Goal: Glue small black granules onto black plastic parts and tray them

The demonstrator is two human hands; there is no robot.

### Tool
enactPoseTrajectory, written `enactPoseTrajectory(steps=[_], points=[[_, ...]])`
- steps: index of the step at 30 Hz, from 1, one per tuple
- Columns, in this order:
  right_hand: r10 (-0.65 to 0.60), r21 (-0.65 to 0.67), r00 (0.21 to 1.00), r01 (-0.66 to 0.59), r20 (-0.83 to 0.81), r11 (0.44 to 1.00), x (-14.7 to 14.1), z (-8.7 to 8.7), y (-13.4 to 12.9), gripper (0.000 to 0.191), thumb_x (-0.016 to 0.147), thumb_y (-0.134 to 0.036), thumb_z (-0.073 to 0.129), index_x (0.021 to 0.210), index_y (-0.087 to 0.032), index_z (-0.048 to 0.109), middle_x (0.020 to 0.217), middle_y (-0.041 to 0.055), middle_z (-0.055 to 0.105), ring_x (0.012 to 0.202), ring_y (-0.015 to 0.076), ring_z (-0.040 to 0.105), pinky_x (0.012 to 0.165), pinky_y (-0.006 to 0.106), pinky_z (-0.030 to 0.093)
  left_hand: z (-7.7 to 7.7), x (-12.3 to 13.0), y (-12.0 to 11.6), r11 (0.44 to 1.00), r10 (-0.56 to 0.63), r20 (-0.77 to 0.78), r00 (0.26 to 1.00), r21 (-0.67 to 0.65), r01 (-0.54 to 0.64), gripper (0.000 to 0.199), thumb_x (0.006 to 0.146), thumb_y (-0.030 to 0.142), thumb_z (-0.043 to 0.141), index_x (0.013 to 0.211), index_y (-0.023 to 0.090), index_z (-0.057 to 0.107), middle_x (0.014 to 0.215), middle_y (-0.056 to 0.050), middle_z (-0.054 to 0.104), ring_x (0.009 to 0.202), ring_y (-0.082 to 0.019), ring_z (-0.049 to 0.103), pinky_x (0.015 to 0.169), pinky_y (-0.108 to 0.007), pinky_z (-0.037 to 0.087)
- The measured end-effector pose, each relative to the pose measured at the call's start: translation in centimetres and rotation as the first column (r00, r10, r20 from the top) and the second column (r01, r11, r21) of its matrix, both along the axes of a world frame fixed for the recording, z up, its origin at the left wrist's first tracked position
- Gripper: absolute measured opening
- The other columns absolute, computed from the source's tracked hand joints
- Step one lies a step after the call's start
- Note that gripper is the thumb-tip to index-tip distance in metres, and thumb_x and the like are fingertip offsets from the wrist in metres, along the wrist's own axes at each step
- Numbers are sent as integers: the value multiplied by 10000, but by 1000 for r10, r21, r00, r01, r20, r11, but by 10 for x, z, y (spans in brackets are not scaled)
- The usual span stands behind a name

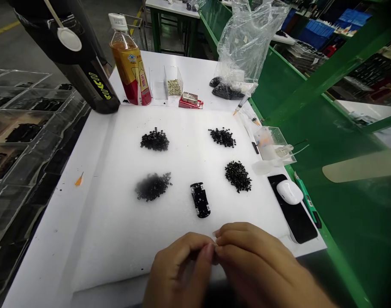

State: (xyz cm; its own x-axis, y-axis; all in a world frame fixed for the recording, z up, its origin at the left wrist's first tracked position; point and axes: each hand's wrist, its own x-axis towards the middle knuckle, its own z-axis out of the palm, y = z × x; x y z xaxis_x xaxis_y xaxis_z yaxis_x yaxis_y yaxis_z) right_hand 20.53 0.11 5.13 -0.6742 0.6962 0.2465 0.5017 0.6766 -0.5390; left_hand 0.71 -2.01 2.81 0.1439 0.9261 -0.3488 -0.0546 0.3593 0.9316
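My left hand (182, 267) and my right hand (256, 256) meet at the fingertips near the front edge of the white work surface (118, 239). Their fingers are closed together; whatever lies between them is hidden. Just beyond the hands, a black car-shaped part (200, 200) rests flat on the surface. Around it are piles of small black pieces: one at back left (155, 140), one at front left (153, 186), one at back right (222, 137) and one at front right (238, 176).
A bottle (131, 64) and a black tumbler (96, 81) stand at back left. Behind are a clear box of small pieces (174, 87) and a plastic bag (240, 47). At right lie a phone (296, 218), white earbud case (289, 192) and green cutter (306, 196).
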Motion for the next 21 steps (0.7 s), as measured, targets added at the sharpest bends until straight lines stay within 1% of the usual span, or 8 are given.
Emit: enactPoseTrajectory(steps=[4, 6, 8, 11, 13, 15, 16, 21], points=[[141, 64, 977, -153, 157, 986, 8, 13, 12, 320, 1048, -166, 469, 1332, -115, 607, 1222, 139, 697, 1167, 273, 672, 1043, 371, 588, -2, 2, 2, 983, -52, -170, 984, 166, 81, 289, 1030, 366, 502, 843, 223, 669, 797, -19, 719, 748, -162, 694, 628, -215, 554], [167, 56, 972, -178, 165, 982, 8, 13, 17, 268, 1049, -159, 444, 1210, -126, 656, 1119, 132, 715, 1064, 257, 702, 960, 355, 621, -3, 1, 4, 955, -53, -217, 975, 274, 113, 281, 1031, 320, 492, 814, 227, 643, 779, -6, 714, 713, -147, 685, 619, -212, 547], [167, 36, 976, -174, 141, 984, 8, 6, 18, 254, 1040, -141, 464, 1206, -152, 657, 1104, 114, 714, 1048, 235, 700, 938, 331, 624, -3, 0, 8, 925, -80, -249, 965, 341, 164, 275, 1033, 272, 485, 804, 228, 630, 765, 12, 706, 674, -127, 669, 619, -206, 543], [60, 37, 998, -61, 33, 997, 8, -11, 15, 335, 994, -65, 536, 1299, -183, 613, 1163, 98, 696, 1095, 215, 677, 954, 318, 608, -3, -5, 15, 882, -45, -320, 946, 432, 188, 228, 1030, 172, 490, 892, 226, 664, 846, 20, 725, 736, -106, 682, 687, -193, 564], [-72, 50, 994, 77, -86, 996, 5, -26, 15, 327, 969, -17, 557, 1247, -177, 622, 1120, 97, 686, 1043, 207, 679, 887, 318, 614, -9, -8, 20, 801, 131, -406, 904, 581, 145, 230, 1007, 85, 512, 1064, 215, 694, 996, -5, 749, 912, -120, 702, 846, -220, 582], [-182, 43, 967, 193, -178, 980, -1, -39, 18, 285, 958, 1, 571, 1169, -177, 642, 1038, 82, 672, 945, 195, 677, 784, 314, 611, -18, -10, 23, 714, 303, -477, 825, 687, 135, 371, 983, 16, 512, 1285, 186, 645, 1162, -51, 745, 1103, -151, 674, 991, -286, 565], [-212, 35, 957, 223, -199, 974, -4, -45, 21, 273, 955, 1, 582, 1147, -182, 649, 1010, 74, 666, 907, 190, 672, 747, 312, 606, -23, -11, 23, 698, 339, -507, 793, 700, 150, 439, 979, -1, 500, 1372, 170, 595, 1219, -72, 736, 1168, -163, 652, 1027, -314, 555], [-213, 36, 956, 225, -200, 974, -13, -57, 28, 320, 948, 16, 585, 1186, -186, 656, 1020, 69, 675, 892, 193, 673, 748, 330, 603, -38, -11, 24, 719, 321, -601, 732, 658, 225, 571, 974, -26, 438, 1520, 140, 438, 1301, -77, 729, 1243, -162, 607, 1011, -336, 542]])
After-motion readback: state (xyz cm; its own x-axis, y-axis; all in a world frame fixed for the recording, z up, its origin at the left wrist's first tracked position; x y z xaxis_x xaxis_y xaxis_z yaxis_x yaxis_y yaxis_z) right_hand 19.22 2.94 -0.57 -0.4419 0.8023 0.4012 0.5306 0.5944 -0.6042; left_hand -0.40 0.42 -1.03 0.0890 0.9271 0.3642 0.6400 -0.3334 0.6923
